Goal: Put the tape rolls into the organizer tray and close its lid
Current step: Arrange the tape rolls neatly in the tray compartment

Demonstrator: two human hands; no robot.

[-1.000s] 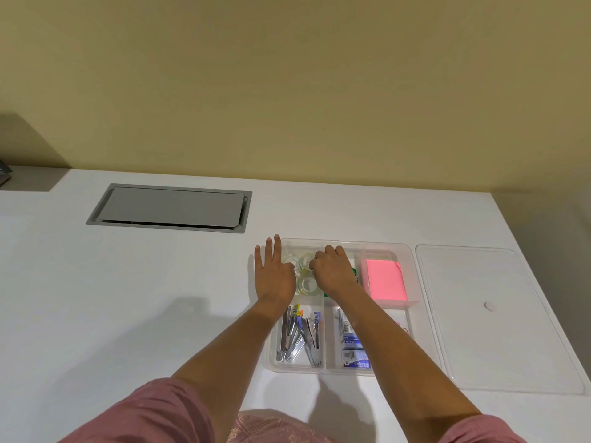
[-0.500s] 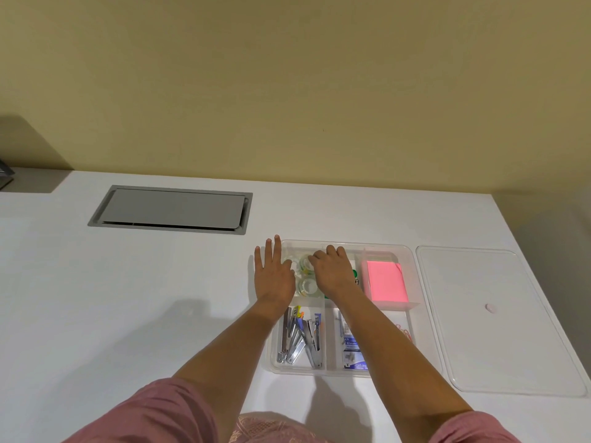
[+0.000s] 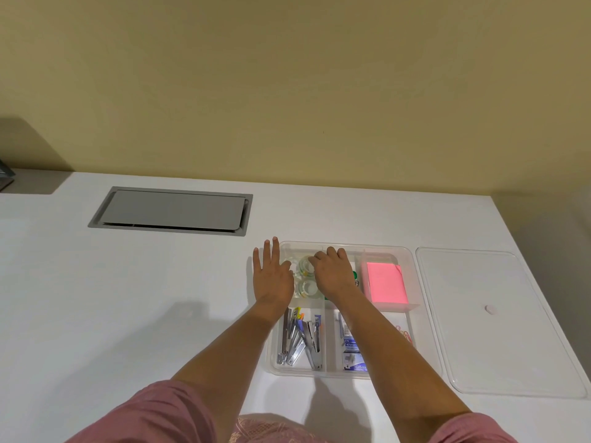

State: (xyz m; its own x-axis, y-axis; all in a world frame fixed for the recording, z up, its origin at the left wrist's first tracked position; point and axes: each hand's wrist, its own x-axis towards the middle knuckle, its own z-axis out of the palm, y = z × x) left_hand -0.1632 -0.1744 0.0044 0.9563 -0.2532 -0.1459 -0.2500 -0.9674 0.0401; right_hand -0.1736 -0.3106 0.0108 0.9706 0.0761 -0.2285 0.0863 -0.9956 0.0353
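Observation:
A clear organizer tray (image 3: 412, 260) lies on the white table. Clear tape rolls (image 3: 307, 287) sit in its far left compartment, between my two hands. My left hand (image 3: 271, 276) rests flat with fingers spread at the tray's far left edge, holding nothing. My right hand (image 3: 332, 271) hovers curled over the tape compartment, fingertips touching the far roll (image 3: 305, 265); I cannot tell whether it grips it. The tray's clear lid (image 3: 499, 321) lies flat on the table right of the tray.
The tray also holds staplers (image 3: 300, 340), staple boxes (image 3: 351, 350), a pink sticky-note pad (image 3: 385, 282) and paper clips (image 3: 406, 334). A grey cable hatch (image 3: 172, 211) is set in the table at the far left. The table's right edge runs just beyond the lid.
Both hands stay almost in place; my right hand has shifted very slightly over the tape rolls.

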